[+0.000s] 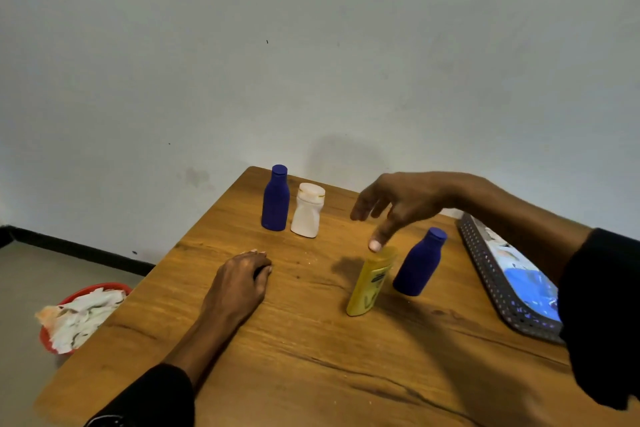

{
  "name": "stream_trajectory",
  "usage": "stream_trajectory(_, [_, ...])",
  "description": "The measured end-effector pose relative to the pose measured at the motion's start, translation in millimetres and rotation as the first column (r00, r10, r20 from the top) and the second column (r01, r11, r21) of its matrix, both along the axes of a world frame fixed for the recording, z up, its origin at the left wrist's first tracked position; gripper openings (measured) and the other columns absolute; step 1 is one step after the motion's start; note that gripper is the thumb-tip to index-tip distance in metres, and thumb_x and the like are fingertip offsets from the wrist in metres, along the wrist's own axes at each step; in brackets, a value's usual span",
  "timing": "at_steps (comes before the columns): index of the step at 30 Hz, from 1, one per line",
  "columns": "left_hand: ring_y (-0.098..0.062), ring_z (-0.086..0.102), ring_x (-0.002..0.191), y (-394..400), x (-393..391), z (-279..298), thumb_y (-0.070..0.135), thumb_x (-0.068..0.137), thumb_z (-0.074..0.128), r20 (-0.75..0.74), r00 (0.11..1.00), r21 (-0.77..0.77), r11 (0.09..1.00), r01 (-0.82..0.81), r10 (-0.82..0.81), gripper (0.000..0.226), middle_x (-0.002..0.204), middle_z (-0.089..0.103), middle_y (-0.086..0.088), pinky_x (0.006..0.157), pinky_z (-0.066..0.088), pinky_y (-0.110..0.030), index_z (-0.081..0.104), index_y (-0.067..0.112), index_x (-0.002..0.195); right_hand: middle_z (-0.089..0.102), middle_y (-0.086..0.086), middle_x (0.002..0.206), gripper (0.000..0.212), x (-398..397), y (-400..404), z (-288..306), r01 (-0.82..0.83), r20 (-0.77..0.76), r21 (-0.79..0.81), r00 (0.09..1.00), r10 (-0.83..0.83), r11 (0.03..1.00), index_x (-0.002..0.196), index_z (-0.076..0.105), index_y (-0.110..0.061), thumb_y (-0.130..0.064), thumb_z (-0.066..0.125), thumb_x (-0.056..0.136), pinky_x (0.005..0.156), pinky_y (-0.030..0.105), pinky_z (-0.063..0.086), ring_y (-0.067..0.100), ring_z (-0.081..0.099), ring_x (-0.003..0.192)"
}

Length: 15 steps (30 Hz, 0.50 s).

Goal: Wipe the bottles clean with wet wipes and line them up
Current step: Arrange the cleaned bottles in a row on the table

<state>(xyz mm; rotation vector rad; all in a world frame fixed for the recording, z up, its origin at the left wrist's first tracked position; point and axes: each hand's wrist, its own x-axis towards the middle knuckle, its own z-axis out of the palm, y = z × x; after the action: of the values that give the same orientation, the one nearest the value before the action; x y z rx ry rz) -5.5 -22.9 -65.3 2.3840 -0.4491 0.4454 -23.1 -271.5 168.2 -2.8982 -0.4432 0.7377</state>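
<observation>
Our right hand (398, 201) hovers with fingers (375, 243) spread, holding nothing; one fingertip touches the cap of the tilted yellow plastic bottle (370, 282) directly below, mid-table (277, 357). Its long axis leans toward the right edge. Our left hand (242, 279) rests flat, farther away.

far corner: blue bottle (275, 199) and white bottle (308, 210) just beside each other
centre-right: yellow bottle (370, 282) and second blue bottle (419, 262) close together, right hand (398, 206) above them
right edge: tray (498, 282)
left-centre: left hand (242, 279) resting on table (294, 357)
near half: bare wood
floor left: red bin (78, 317)
</observation>
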Motion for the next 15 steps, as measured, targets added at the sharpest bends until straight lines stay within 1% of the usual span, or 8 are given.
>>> stream_trajectory(2, [-0.019, 0.064, 0.115, 0, -1, 1, 0.014, 0.087, 0.067, -0.007, 1.0, -0.004, 1.0, -0.001, 0.001, 0.02, 0.116, 0.072, -0.007, 0.097, 0.049, -0.031, 0.074, 0.013, 0.106, 0.055, -0.003, 0.142, 0.066, -10, -4, -9, -0.034, -0.034, -0.072, 0.999, 0.032, 0.997, 0.137, 0.054, -0.025, -0.038, 0.08, 0.078, 0.106, 0.038, 0.043, 0.017, 0.048, 0.132])
stream_trajectory(4, [-0.019, 0.064, 0.114, 0, -2, 3, 0.014, 0.087, 0.067, -0.012, 1.0, -0.005, 1.0, 0.001, -0.001, 0.02, 0.116, 0.072, -0.007, 0.097, 0.049, -0.031, 0.075, 0.013, 0.106, 0.055, -0.003, 0.142, 0.067, -16, -5, -22, -0.074, -0.016, -0.15, 0.997, 0.072, 0.986, 0.138, 0.052, -0.025, -0.035, 0.081, 0.079, 0.106, 0.037, 0.044, 0.017, 0.048, 0.132])
stream_trajectory(5, [-0.019, 0.064, 0.114, 0, -2, 3, 0.014, 0.087, 0.067, -0.013, 1.0, -0.003, 1.0, -0.001, 0.001, 0.02, 0.116, 0.072, -0.006, 0.097, 0.049, -0.032, 0.074, 0.013, 0.106, 0.056, -0.003, 0.139, 0.064, -17, -6, -29, -0.095, 0.003, -0.184, 0.995, 0.097, 0.978, 0.137, 0.053, -0.024, -0.033, 0.08, 0.08, 0.104, 0.034, 0.045, 0.016, 0.05, 0.13])
stream_trajectory(7, [-0.019, 0.064, 0.115, 0, -3, 4, 0.014, 0.087, 0.067, -0.016, 1.0, -0.002, 1.0, -0.002, 0.002, 0.021, 0.116, 0.072, -0.006, 0.098, 0.049, -0.032, 0.074, 0.014, 0.106, 0.063, -0.004, 0.13, 0.052, -16, -9, -42, -0.141, 0.078, -0.228, 0.984, 0.162, 0.963, 0.13, 0.059, -0.023, -0.032, 0.077, 0.083, 0.096, 0.029, 0.05, 0.014, 0.058, 0.12])
stream_trajectory(9, [-0.019, 0.065, 0.112, 0, -3, 4, 0.013, 0.086, 0.068, -0.015, 1.0, -0.006, 1.0, 0.002, -0.003, 0.019, 0.114, 0.073, -0.006, 0.096, 0.051, -0.032, 0.074, 0.014, 0.105, 0.068, -0.005, 0.12, 0.042, -13, -10, -50, -0.145, 0.157, -0.229, 0.97, 0.183, 0.963, 0.123, 0.063, -0.023, -0.037, 0.075, 0.085, 0.09, 0.028, 0.055, 0.012, 0.064, 0.107])
stream_trajectory(10, [-0.019, 0.066, 0.108, 0, -3, 4, 0.012, 0.086, 0.068, -0.009, 1.0, -0.007, 1.0, 0.006, -0.006, 0.018, 0.11, 0.074, -0.006, 0.093, 0.051, -0.031, 0.075, 0.014, 0.102, 0.069, -0.005, 0.118, 0.041, -10, -10, -51, -0.13, 0.182, -0.214, 0.968, 0.171, 0.968, 0.121, 0.064, -0.021, -0.039, 0.074, 0.086, 0.088, 0.028, 0.056, 0.012, 0.065, 0.103])
stream_trajectory(13, [-0.02, 0.069, 0.096, 0, -4, 6, 0.009, 0.085, 0.069, 0.01, 1.0, -0.012, 1.0, 0.016, -0.016, 0.011, 0.097, 0.076, -0.005, 0.084, 0.052, -0.029, 0.075, 0.012, 0.093, 0.07, 0.0, 0.115, 0.044, 3, -8, -49, -0.063, 0.26, -0.123, 0.961, 0.093, 0.99, 0.121, 0.064, -0.015, -0.04, 0.073, 0.086, 0.086, 0.029, 0.058, 0.015, 0.066, 0.099])
stream_trajectory(15, [-0.019, 0.069, 0.095, 0, -4, 6, 0.008, 0.084, 0.069, 0.019, 1.0, -0.014, 1.0, 0.018, -0.018, 0.009, 0.094, 0.076, -0.005, 0.083, 0.051, -0.026, 0.075, 0.011, 0.09, 0.069, 0.003, 0.116, 0.047, 19, -9, -50, -0.005, 0.333, -0.084, 0.942, 0.033, 0.996, 0.123, 0.063, -0.013, -0.04, 0.074, 0.086, 0.084, 0.029, 0.057, 0.017, 0.065, 0.098])
